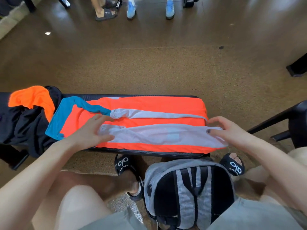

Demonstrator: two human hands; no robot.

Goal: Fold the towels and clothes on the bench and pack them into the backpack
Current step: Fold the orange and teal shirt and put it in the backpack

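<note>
An orange garment point(154, 105) with teal and pale grey panels lies spread flat along the black bench point(149, 152). My left hand point(93, 130) rests on its left part, fingers spread over the grey strip's end. My right hand point(227, 130) pinches the right end of the near grey strip at the bench's right edge. A heap of black and orange clothes point(28, 113) sits on the bench's left end. The grey and black backpack point(189, 193) stands on the floor between my knees, its straps facing up.
A black chair point(297, 123) stands at the right. Other people's feet point(132, 9) are on the brown floor beyond the bench. My own feet in black slides point(123, 165) flank the backpack under the bench's near edge.
</note>
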